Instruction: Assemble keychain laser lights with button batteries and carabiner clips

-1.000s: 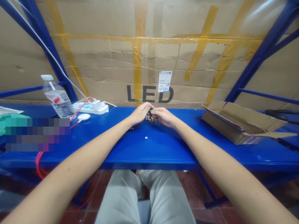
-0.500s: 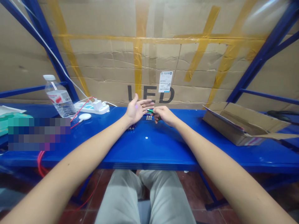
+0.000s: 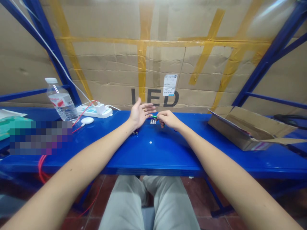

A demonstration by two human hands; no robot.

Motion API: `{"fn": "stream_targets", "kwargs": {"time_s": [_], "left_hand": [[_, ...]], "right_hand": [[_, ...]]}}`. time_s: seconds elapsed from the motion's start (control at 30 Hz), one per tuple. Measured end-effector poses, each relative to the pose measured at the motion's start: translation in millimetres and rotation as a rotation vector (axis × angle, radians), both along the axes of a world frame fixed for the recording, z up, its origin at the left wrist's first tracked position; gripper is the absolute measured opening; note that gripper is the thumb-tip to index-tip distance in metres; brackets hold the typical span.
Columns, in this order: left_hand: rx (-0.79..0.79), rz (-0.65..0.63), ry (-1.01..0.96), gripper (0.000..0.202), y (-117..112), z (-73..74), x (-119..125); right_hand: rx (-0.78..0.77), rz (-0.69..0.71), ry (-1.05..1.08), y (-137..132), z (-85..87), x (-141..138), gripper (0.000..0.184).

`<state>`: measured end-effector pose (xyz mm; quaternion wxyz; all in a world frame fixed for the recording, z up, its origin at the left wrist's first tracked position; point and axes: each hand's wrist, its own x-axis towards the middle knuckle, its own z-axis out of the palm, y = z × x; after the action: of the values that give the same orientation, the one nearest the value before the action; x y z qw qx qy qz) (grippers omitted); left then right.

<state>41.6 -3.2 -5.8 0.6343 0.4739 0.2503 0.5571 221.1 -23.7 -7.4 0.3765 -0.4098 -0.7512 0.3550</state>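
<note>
My left hand (image 3: 139,114) is held above the blue table (image 3: 165,155), palm turned inward and fingers stretched out toward the right. Facing it, my right hand (image 3: 167,119) pinches a thin, shiny green piece (image 3: 154,116) whose kind I cannot make out. The piece's left tip lies close to my left fingertips; whether they touch, I cannot tell. Just below it on the table is a tight group of small metallic round-topped pieces (image 3: 153,121). More such pieces (image 3: 135,133) show partly beneath my left wrist.
At the left stand a water bottle (image 3: 61,101) and a white power strip (image 3: 82,111) with a charger and red cable. A white round puck (image 3: 87,120) lies nearby. An open cardboard box (image 3: 242,135) sits at the right. A large cardboard sheet (image 3: 115,70) backs the table.
The green piece has tipped to lie more level and sits slightly lower. My left fingers have drawn a little closer together. Otherwise both arms stay nearly in place.
</note>
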Motion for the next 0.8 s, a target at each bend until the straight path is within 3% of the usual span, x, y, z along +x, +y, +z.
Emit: {"fn": "stream_targets", "kwargs": {"time_s": [0.37, 0.8], "left_hand": [[-0.033, 0.024, -0.034, 0.067, 2.7, 0.1, -0.7], [0.001, -0.101, 0.002, 0.073, 0.5, 0.7, -2.2]], "right_hand": [[0.021, -0.022, -0.04, -0.8, 0.5, -0.3, 0.024], [0.027, -0.015, -0.076, -1.9, 3.5, 0.8, 0.023]]}}
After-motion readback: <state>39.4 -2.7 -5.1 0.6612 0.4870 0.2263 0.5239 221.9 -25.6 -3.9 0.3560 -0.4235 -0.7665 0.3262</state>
